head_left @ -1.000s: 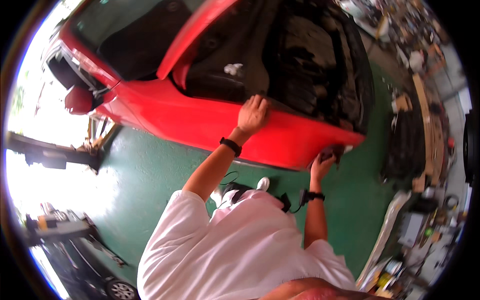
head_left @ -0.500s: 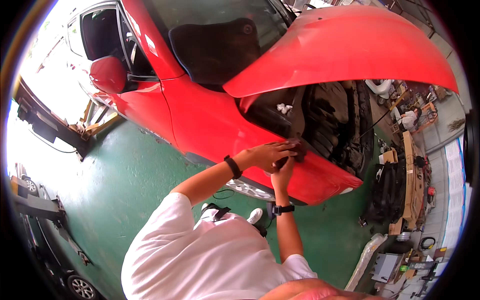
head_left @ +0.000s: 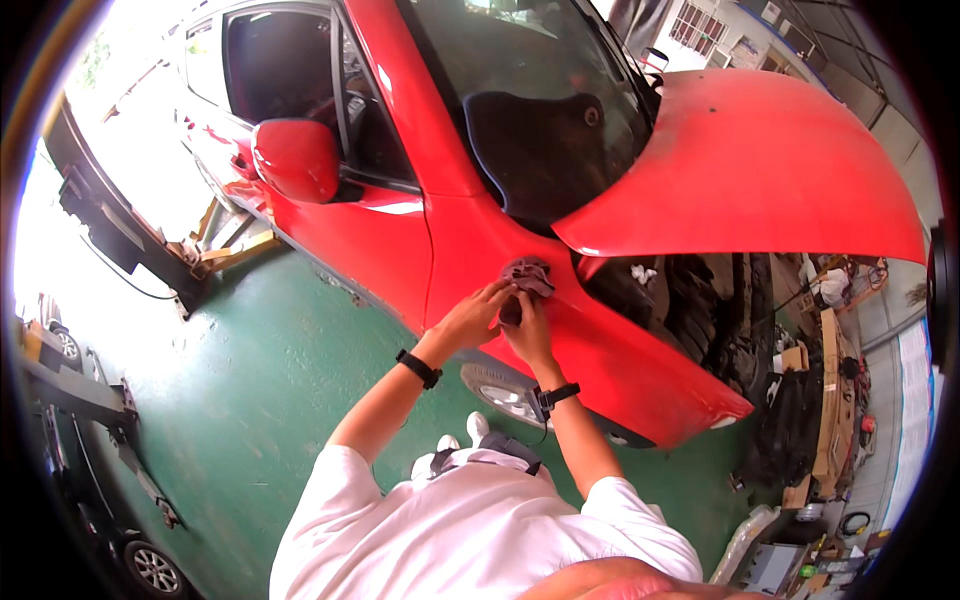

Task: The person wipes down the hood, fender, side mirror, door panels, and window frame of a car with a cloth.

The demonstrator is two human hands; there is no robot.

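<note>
1. Green workshop floor (head_left: 260,400) borders the red car (head_left: 340,245); raised hood (head_left: 770,170) at the person's two o'clock.
2. Bunched dark cloth (head_left: 530,275): at twelve o'clock, on the front fender (head_left: 610,350).
3. Right hand (head_left: 528,335): fingers curled around the cloth. Left hand (head_left: 468,320): fingertips touch it; grip, from where I stand, cannot be determined.
4. Change noted: cloth has shifted rearward along the fender, so contact now falls nearer the windshield (head_left: 540,70).

Green floor (head_left: 260,400) spreads across the workshop. At the left stands a dark post (head_left: 120,220) with a yellow support arm (head_left: 240,252) near its foot; below, a dark car (head_left: 85,510) shows one spoked wheel (head_left: 153,568). At the right, a long brown strip (head_left: 829,390), probably cardboard, runs beside jumbled parts, near a pale wall sheet (head_left: 915,390)
</note>
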